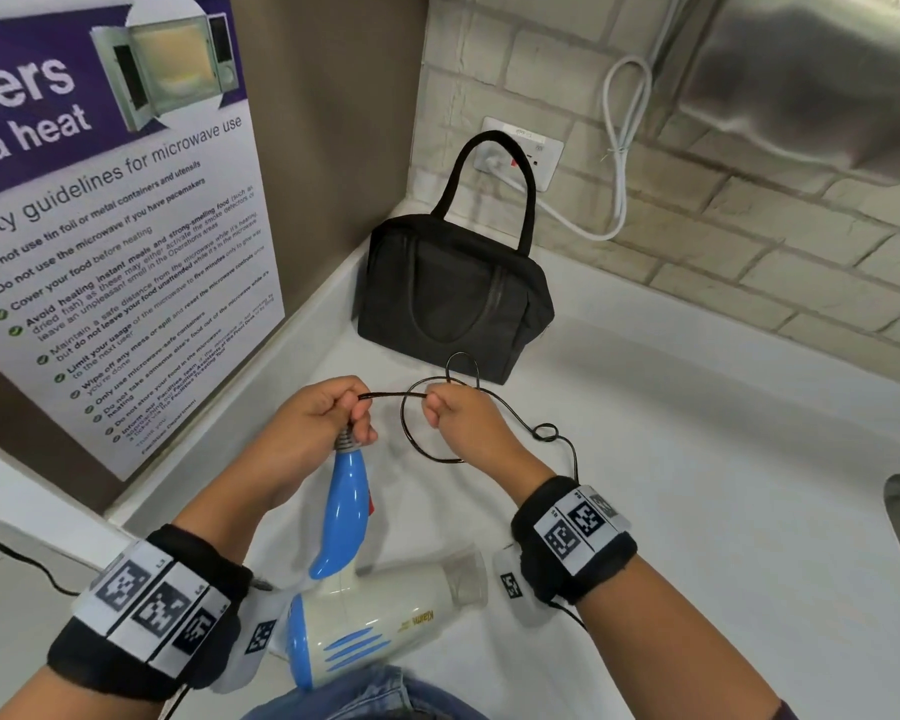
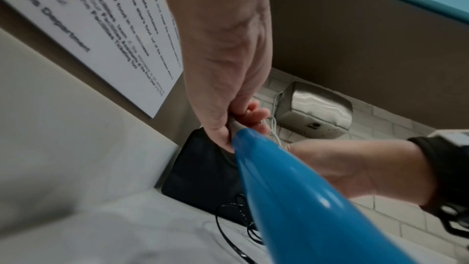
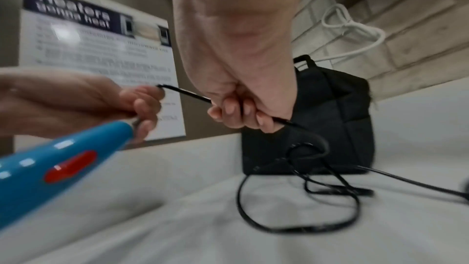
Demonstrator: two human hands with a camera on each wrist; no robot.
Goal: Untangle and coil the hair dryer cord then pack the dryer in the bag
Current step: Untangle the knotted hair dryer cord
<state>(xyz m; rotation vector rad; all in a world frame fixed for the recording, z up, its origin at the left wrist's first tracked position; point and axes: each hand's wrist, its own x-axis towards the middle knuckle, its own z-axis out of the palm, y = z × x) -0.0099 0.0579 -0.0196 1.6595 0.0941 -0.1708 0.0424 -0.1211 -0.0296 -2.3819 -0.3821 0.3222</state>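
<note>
Left hand: fist closed round the end of the handle where the grey strain relief comes out; cord also pinched at the top of the fist. Same grip seen from the left wrist and the right wrist.
Right hand: fingers curled round the cord, just beside the left hand; seen close from the right wrist, cord entering the fist at one side and leaving at the other.
Cord: black, thin. Short stretch pulled straight between the two fists. Beyond the right hand, loose loops on the counter, one small loop up against the bag, a small kink further right, then a run toward the right wrist. Still looped over itself, not coiled.
Dryer: white body, blue rear grille, clear nozzle pointing right; at the near counter edge between the forearms. Blue handle rising away from the body into the left fist; red switch on its side.
Bag: black, soft, two handles, one upright; standing in the back corner of the counter, beyond the hands. Zip state not readable.
Counter: white.
Poster: microwave guidelines, on the left wall.
Socket: white, behind the bag, with a white cable plugged in and looped up the brick wall.
</note>
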